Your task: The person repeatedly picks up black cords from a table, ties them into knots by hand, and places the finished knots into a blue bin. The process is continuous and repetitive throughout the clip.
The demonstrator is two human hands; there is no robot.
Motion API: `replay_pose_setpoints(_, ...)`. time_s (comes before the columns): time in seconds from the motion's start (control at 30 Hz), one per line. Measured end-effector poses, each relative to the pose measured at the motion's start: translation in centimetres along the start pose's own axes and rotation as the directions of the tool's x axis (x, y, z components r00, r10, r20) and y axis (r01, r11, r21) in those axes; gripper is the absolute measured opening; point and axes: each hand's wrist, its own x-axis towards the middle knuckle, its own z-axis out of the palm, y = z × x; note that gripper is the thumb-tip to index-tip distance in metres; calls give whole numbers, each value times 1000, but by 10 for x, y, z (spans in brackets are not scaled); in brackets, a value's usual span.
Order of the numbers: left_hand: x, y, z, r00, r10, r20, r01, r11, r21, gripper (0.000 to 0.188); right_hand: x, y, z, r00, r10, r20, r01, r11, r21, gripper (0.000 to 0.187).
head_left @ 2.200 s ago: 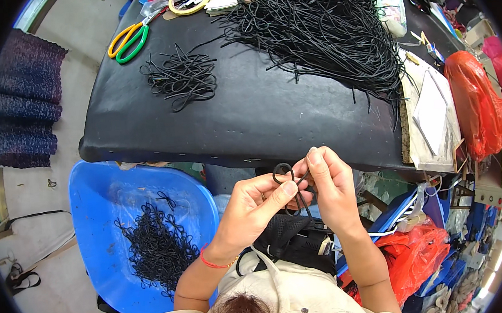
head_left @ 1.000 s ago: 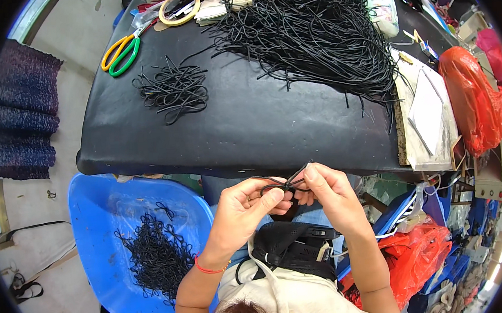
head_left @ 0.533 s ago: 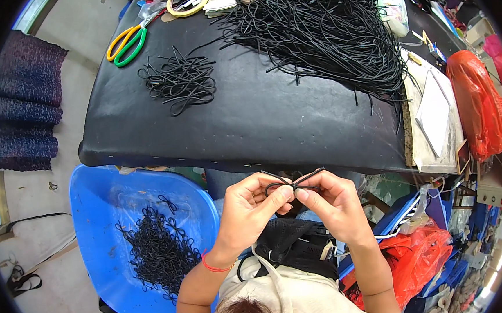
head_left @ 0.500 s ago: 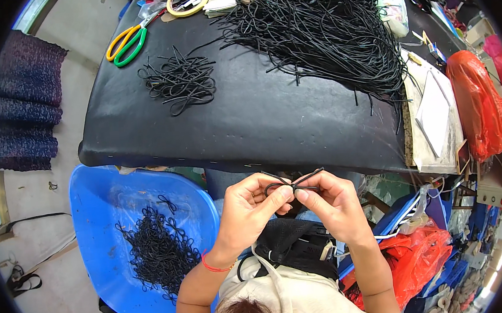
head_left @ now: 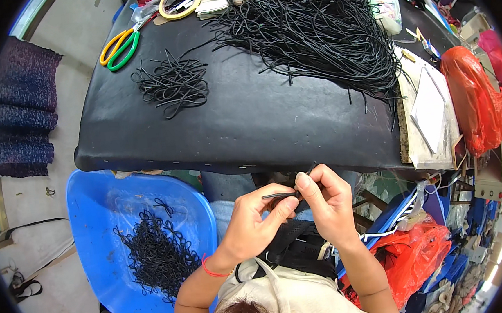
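Note:
My left hand [head_left: 259, 215] and my right hand [head_left: 327, 200] meet just off the table's near edge. Between them is a short black cord [head_left: 279, 195], pinched by thumb and fingers on both sides. One end pokes out leftward over my left fingers; another points up beside my right fingertips. The middle of the cord is largely hidden by the fingers. On the table lie a small loose pile of looped black cords [head_left: 175, 85] and, farther back, a big heap of long black cords [head_left: 318, 35]. Knotted black cord loops [head_left: 156, 250] fill part of a blue tub [head_left: 91, 243] at my left.
The black padded table [head_left: 249, 130] carries scissors with yellow and green handles [head_left: 120, 49], a tape roll [head_left: 180, 2] and a white packet [head_left: 384, 7]. At right stand a pale board [head_left: 428, 109] and red plastic bags [head_left: 474, 100], with another red bag [head_left: 412, 256] lower down.
My hands have shifted slightly down and right, and the right hand has turned upward. The cord's open crossed loops have drawn in between my fingers, leaving short ends showing.

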Motion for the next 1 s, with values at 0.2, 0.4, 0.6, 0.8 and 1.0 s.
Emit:
replay_pose_setpoints(0.2,-2,-7,3,908,418,32,-386,805,451,15,1,-8,5,988,135,-77,-120,978,170,25)
replay_pose_setpoints(0.4,4,1,-14,1000,-8,27,9,1000,-27,20,9,-9,2,977,215,4,-212,960,180,23)
replay_pose_setpoints(0.6,14,5,-23,999,-37,21,41,965,-261,31,10,-10,-6,942,295,160,-332,894,302,54)
replay_pose_setpoints(0.8,17,4,-19,999,-10,-32,1,959,-283,27,12,-10,-5,939,307,157,-344,869,356,52)
replay_pose_setpoints(1.0,59,26,-73,718,517,-466,-266,823,503,10,79,-2,-32,922,-383,-61,297,798,-524,14)
